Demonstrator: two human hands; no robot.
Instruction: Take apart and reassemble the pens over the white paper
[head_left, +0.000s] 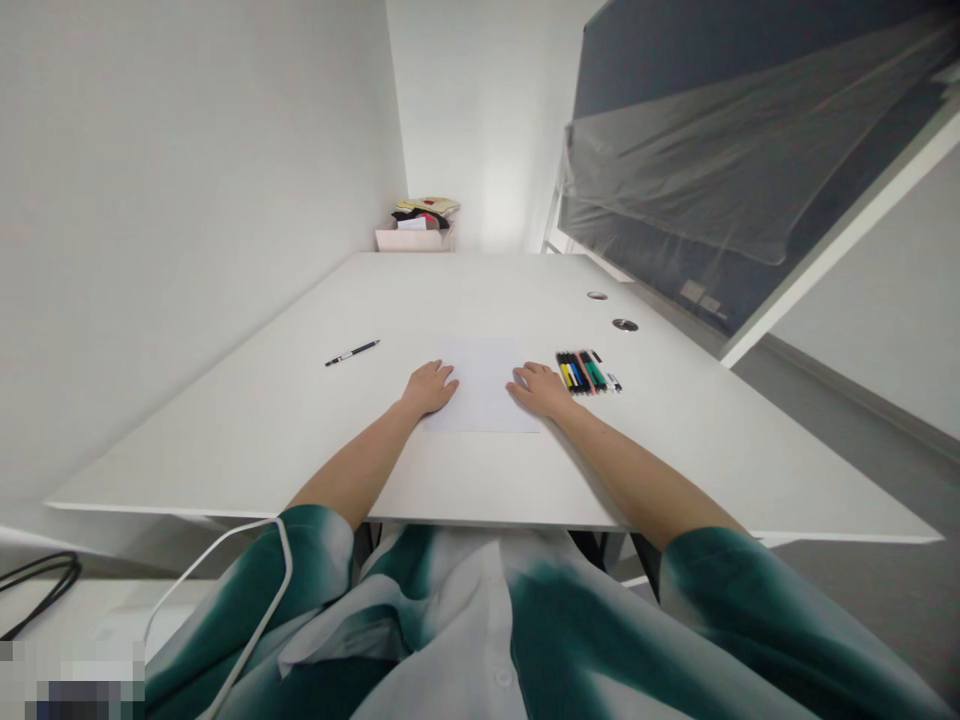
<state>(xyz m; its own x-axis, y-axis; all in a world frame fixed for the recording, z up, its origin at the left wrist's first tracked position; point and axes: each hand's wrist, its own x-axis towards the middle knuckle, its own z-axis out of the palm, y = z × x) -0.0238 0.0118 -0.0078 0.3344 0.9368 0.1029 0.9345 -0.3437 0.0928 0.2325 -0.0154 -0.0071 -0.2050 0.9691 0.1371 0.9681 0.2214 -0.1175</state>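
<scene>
A blank white sheet of paper (484,390) lies on the table in front of me. My left hand (430,387) rests flat on its left edge, fingers stretched out and holding nothing. On the right edge lies my right hand (538,389), palm down with its fingers apart. Just right of that hand is a row of several markers (581,372) in yellow, blue, black, pink and green, with small white pieces at its right end. A dark pen (352,353) lies by itself to the left of my left hand.
The white table (480,485) reaches away to a pink box (415,240) piled with cloth-like items. Two round cable holes (625,325) sit near its right edge. A wall (225,180) runs along the left, and a dark panel under plastic film (697,180) stands at right.
</scene>
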